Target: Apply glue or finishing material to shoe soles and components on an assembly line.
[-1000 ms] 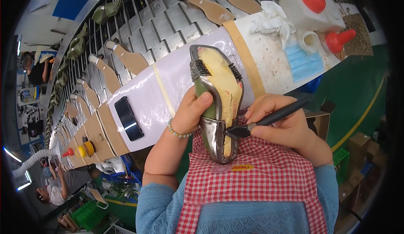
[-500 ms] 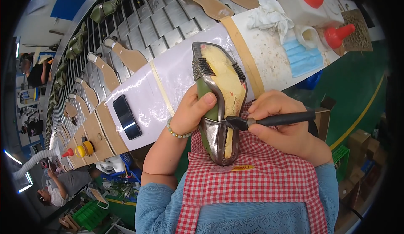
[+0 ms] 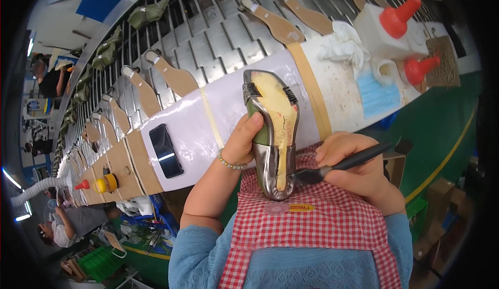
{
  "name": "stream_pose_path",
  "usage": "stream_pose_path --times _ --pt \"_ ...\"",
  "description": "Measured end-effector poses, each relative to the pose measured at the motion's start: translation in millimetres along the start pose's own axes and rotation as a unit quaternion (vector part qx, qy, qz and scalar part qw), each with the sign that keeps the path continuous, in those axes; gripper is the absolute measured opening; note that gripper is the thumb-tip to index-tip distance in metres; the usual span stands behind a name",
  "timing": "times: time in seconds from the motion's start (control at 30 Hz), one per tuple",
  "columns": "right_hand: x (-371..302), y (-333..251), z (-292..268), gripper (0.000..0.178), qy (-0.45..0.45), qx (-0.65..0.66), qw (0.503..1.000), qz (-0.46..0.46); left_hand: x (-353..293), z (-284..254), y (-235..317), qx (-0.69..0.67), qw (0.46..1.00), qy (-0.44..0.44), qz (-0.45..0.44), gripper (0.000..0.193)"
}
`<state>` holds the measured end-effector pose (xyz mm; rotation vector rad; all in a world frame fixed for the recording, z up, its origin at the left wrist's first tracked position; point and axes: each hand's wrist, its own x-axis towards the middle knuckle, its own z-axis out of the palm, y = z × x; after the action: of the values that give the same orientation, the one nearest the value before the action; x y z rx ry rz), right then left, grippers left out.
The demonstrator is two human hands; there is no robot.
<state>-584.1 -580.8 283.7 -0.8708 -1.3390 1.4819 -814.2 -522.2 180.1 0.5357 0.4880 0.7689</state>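
Observation:
In my left hand (image 3: pixel 242 139) is a shoe upper on its last (image 3: pixel 273 99), with the underside facing up and the heel end toward me. It has green and shiny dark-silver sides, a black beaded band and a pale yellow bottom. My thumb presses its left side; my other fingers are hidden beneath. A black-handled brush (image 3: pixel 361 158) is gripped in my right hand (image 3: pixel 351 177). Its dark flat head touches or nearly touches the silver rim on the right side of the heel end; the exact contact is too small to tell.
Ahead, a metal slat conveyor (image 3: pixel 215 44) carries tan insoles (image 3: pixel 174 78) and green shoe uppers. On the white bench lie a black phone (image 3: pixel 166 151), crumpled white cloth (image 3: pixel 340 44) and a blue mask (image 3: pixel 377 94). Red-nozzled bottles (image 3: pixel 397 18) stand at right. Other people work at far left.
The brush head has moved along the shoe's right rim toward the heel end nearest me. The shoe now stands a little more upright, and the whole view has shifted slightly.

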Motion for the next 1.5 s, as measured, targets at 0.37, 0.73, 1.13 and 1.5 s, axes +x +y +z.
stream_pose_path --times 0.37,0.73,1.13,1.5 --pt "43.5 -35.3 -14.3 0.028 -0.039 -0.426 0.881 -0.204 14.6 -5.1 35.2 0.023 0.999 -0.006 0.047 0.064" --pt "53.2 -41.8 10.1 0.053 -0.247 -0.621 0.731 -0.136 5.1 10.1 42.2 0.080 0.997 -0.006 0.013 0.059" --pt "40.8 -40.3 22.2 0.049 -0.266 -0.651 0.688 -0.178 -9.0 18.5 36.0 0.088 0.995 -0.031 -0.029 0.055" --pt "38.0 -46.3 23.6 0.046 -0.262 -0.662 0.677 -0.185 -7.5 16.4 33.8 0.056 0.996 -0.051 -0.041 0.059"
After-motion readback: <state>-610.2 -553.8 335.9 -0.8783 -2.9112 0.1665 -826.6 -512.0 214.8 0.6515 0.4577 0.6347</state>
